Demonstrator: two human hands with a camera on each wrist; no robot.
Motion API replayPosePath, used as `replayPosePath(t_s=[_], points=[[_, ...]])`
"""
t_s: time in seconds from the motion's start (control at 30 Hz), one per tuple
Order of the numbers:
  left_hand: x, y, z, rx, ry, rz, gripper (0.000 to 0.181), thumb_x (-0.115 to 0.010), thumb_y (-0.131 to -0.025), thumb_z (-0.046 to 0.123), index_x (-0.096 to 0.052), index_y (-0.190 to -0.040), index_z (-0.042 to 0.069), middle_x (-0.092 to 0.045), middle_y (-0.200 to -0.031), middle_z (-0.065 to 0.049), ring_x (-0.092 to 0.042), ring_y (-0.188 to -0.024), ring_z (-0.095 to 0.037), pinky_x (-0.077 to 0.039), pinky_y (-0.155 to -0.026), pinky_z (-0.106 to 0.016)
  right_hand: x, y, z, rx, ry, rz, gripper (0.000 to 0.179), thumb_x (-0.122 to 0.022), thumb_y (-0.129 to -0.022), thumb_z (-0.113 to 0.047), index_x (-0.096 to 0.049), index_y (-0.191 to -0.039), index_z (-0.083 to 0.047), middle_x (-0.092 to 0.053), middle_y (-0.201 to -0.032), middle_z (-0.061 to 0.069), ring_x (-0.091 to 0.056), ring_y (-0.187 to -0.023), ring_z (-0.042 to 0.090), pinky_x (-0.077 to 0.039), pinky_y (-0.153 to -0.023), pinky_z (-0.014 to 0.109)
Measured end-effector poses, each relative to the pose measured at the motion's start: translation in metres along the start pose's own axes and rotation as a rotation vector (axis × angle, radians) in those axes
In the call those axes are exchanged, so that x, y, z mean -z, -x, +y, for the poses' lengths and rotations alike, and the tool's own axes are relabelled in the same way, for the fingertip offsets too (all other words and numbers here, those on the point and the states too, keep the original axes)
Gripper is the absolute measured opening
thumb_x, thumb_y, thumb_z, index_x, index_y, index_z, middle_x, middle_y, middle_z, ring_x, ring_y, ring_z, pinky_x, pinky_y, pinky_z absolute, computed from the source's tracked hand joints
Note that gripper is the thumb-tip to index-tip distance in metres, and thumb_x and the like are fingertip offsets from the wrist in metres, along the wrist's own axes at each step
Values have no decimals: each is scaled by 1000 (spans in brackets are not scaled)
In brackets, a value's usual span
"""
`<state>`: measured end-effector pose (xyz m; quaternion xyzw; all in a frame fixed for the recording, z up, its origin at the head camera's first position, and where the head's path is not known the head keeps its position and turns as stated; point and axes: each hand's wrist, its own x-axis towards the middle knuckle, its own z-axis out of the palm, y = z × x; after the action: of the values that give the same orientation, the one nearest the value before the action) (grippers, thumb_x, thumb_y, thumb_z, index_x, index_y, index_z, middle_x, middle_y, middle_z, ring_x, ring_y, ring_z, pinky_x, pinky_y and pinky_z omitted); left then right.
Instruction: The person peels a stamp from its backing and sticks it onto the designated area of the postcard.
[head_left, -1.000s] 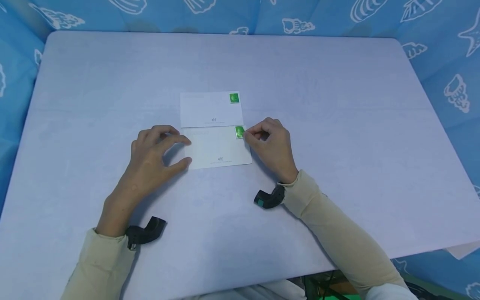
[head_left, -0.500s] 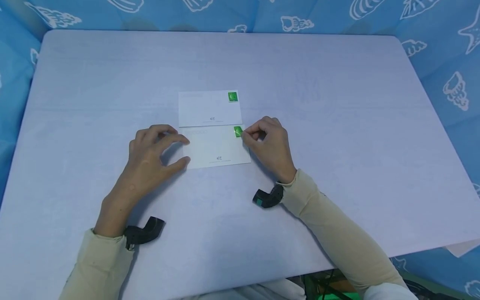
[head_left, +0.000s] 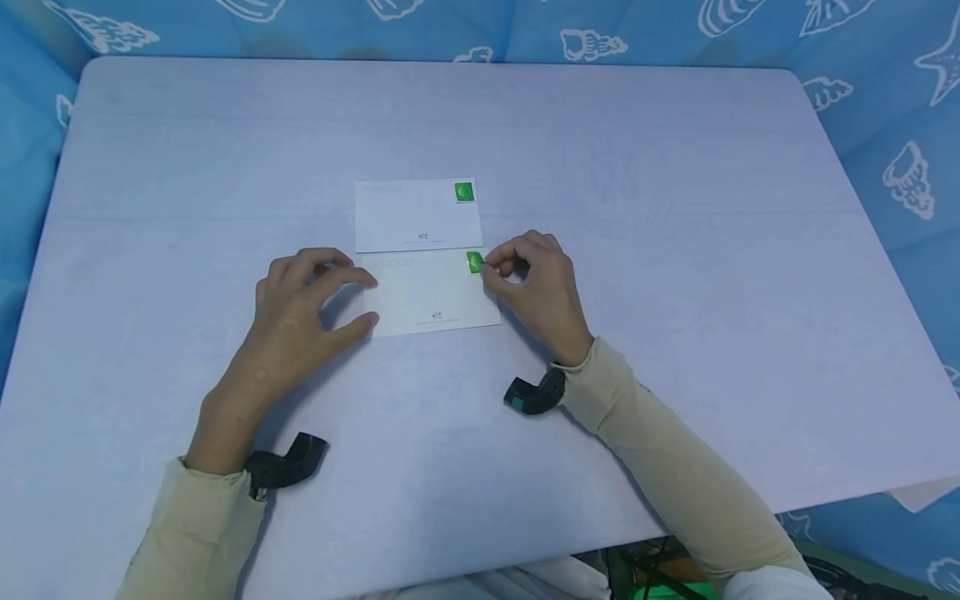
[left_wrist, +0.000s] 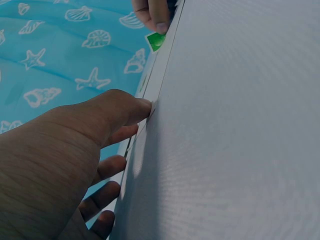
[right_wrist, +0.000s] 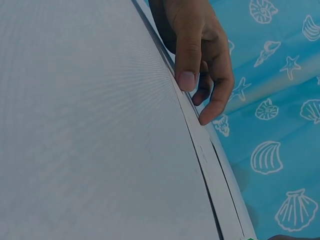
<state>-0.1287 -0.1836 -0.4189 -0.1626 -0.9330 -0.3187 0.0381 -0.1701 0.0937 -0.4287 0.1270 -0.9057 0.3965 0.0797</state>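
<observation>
Two white postcards lie one above the other on the table in the head view. The upper postcard bears a green stamp in its top right corner. On the lower postcard, my right hand pinches the edge of a second green stamp between thumb and index finger. Seen in the left wrist view, that stamp stands tilted up. My left hand rests its spread thumb and index finger at the lower postcard's left edge. The right wrist view mostly shows my left hand; the right is nearly cut off.
A pale cloth covers the wide table. Blue curtain with white shell prints surrounds its far and side edges. Black wrist cameras sit on both wrists, close to the table surface.
The pinched stamp looks slightly more tilted or curled than before. Both hands keep almost the same place, and the whole head view has shifted a little.
</observation>
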Motion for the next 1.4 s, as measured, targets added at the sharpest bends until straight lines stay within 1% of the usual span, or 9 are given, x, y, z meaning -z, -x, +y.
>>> replayPosePath(t_s=[0.13,0.23,0.33,0.5,0.73,1.07,1.13,1.2,1.4], points=[[0,0,0,-3,5,4,31,-76,-75,24,-64,-104,23,-46,-121,-5,-36,-110,-30,-25,-85,-52,0,0,-1,-28,5,-19,14,-69,-79,-14,-63,-92,-12,-53,-78,-3,-43,-82,12,-38,-72,25],[0,0,0,2,6,4,31,-76,-75,25,-64,-104,23,-46,-121,-5,-36,-110,-29,-25,-86,-52,1,-1,-2,-28,0,-23,18,-69,-80,-14,-61,-96,-12,-53,-80,-2,-43,-83,12,-39,-73,25],[0,0,0,3,8,7,31,-76,-75,25,-64,-103,24,-46,-120,-4,-36,-109,-28,-25,-86,-51,1,0,-1,4,-3,-23,15,-68,-81,-12,-60,-93,-13,-52,-80,-2,-43,-82,13,-38,-73,25],[0,0,1,-2,10,10,31,-76,-75,26,-64,-103,24,-46,-120,-4,-36,-108,-27,-25,-86,-50,1,0,0,68,-2,-15,8,-67,-81,-10,-63,-87,-14,-52,-79,-1,-42,-80,14,-34,-69,26],[1,0,1,-3,7,4,31,-75,-76,26,-64,-104,23,-46,-121,-4,-36,-108,-28,-25,-86,-51,1,0,-1,74,5,-15,7,-65,-82,-12,-69,-87,-13,-53,-81,-2,-42,-82,13,-35,-71,27],[3,-1,1,0,7,-3,31,-75,-76,26,-64,-104,23,-46,-121,-4,-36,-109,-29,-25,-85,-51,1,-1,0,81,19,-10,7,-65,-82,-12,-69,-87,-13,-53,-83,-4,-43,-84,12,-36,-73,27],[3,-1,2,7,6,-5,31,-75,-75,26,-64,-104,23,-46,-121,-4,-36,-109,-29,-25,-86,-51,1,-1,1,108,12,-5,7,-66,-82,-12,-69,-88,-13,-54,-86,-3,-44,-86,12,-37,-75,27],[4,-1,3,14,6,-9,31,-75,-75,25,-64,-104,23,-46,-121,-4,-36,-109,-29,-25,-86,-51,2,-2,2,157,4,1,9,-66,-82,-12,-70,-90,-12,-55,-90,-3,-45,-89,12,-38,-77,28],[4,-1,4,26,8,-17,31,-75,-75,24,-64,-104,23,-46,-122,-4,-36,-110,-28,-25,-87,-52,13,-5,5,375,16,35,17,-61,-84,-6,-70,-97,-7,-59,-103,2,-51,-101,14,-42,-84,28]])
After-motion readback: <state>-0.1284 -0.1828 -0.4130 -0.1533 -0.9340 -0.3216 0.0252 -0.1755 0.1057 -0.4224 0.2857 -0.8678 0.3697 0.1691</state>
